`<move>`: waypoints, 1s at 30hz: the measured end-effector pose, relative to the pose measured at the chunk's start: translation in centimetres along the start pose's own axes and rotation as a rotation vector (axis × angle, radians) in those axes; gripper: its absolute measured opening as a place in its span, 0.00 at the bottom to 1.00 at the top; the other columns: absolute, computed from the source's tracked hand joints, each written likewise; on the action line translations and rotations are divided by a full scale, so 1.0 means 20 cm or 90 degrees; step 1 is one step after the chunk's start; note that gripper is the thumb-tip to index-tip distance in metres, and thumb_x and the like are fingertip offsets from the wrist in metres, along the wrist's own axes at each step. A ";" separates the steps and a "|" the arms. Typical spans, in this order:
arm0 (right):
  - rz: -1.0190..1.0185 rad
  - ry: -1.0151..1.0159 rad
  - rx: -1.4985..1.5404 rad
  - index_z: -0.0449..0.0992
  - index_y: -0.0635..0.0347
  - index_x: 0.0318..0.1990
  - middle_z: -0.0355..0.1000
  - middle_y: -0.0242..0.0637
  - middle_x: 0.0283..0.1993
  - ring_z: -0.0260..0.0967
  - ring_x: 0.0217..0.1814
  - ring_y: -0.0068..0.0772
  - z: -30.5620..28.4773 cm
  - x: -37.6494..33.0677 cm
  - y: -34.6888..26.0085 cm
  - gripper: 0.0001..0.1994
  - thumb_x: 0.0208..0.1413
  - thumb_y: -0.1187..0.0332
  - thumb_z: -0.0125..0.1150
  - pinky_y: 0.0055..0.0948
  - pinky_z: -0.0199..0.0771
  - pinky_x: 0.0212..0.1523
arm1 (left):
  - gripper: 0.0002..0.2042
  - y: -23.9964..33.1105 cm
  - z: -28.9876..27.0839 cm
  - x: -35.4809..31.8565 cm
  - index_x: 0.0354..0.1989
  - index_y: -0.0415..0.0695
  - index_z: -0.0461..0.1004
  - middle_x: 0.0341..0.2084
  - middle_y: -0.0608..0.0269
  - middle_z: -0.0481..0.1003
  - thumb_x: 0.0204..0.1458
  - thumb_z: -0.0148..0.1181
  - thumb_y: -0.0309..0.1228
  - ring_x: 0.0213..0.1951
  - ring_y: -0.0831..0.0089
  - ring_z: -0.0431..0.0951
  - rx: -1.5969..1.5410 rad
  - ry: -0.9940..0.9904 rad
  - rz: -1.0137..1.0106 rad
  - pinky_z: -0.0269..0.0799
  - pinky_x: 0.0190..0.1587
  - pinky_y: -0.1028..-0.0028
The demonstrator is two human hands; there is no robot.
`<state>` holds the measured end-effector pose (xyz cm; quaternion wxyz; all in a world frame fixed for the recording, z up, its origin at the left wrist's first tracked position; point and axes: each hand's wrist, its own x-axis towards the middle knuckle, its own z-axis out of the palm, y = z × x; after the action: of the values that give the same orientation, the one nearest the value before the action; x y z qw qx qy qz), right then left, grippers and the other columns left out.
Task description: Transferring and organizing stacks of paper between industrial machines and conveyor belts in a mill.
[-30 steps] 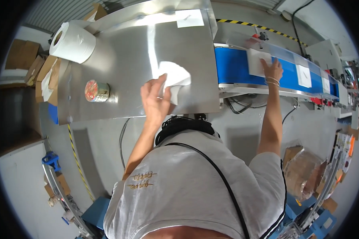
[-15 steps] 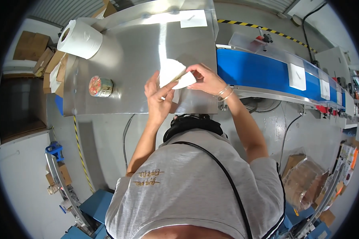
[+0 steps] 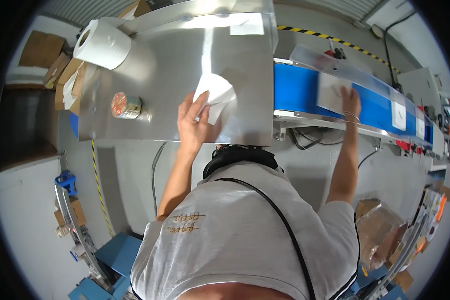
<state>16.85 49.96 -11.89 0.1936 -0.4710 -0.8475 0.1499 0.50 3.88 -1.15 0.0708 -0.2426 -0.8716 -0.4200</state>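
My left hand point(image 3: 193, 121) is closed on a folded white paper point(image 3: 218, 90), its thumb and fingers pressed on the near left part. The paper stands over the steel table point(image 3: 167, 85), close to its front edge. My right hand point(image 3: 352, 102) reaches over the blue conveyor belt point(image 3: 296, 89), at the right edge of a white square sheet point(image 3: 330, 93). Motion smears these fingers and the sheet, but they appear to grip it. Left of my left hand, a roll of tape point(image 3: 126, 106) with a reddish end lies on the table.
A large white paper roll point(image 3: 105, 46) lies at the table's back left. Another white sheet point(image 3: 247, 24) lies at the back right. White square pieces point(image 3: 399, 115) rest farther along the belt, beside a clear guard point(image 3: 355, 72). Cardboard boxes point(image 3: 67, 85) stand left of the table.
My right hand has left the folded paper and moved right over the belt, where a white square sheet now shows. Pieces on the belt have shifted right. My left hand stays on the paper.
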 end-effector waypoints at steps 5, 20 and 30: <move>-0.325 0.040 0.082 0.69 0.60 0.51 0.70 0.49 0.48 0.69 0.47 0.49 -0.11 -0.11 -0.32 0.28 0.42 0.58 0.69 0.41 0.66 0.51 | 0.18 -0.02 0.02 -0.01 0.46 0.54 0.77 0.53 0.47 0.65 0.46 0.60 0.21 0.50 0.55 0.69 -0.016 0.005 0.021 0.70 0.49 0.65; -0.537 -0.629 0.461 0.67 0.56 0.50 0.65 0.37 0.45 0.65 0.45 0.34 0.16 -0.59 -1.39 0.26 0.41 0.66 0.70 0.29 0.67 0.46 | 0.14 -0.01 -0.04 0.07 0.42 0.52 0.79 0.56 0.44 0.62 0.45 0.62 0.24 0.57 0.50 0.63 -0.014 -0.055 0.011 0.65 0.54 0.61; 0.017 -0.347 0.504 0.72 0.64 0.40 0.73 0.40 0.33 0.69 0.34 0.30 0.05 -0.28 -0.57 0.18 0.54 0.55 0.59 0.30 0.69 0.39 | 0.13 -0.07 -0.05 0.09 0.42 0.48 0.77 0.41 0.53 0.74 0.50 0.54 0.19 0.36 0.60 0.77 0.051 -0.009 -0.004 0.73 0.39 0.69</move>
<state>10.70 39.36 -8.78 0.1268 -0.3158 -0.7391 0.5814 -1.79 3.02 -1.02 0.0731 -0.2397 -0.8888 -0.3836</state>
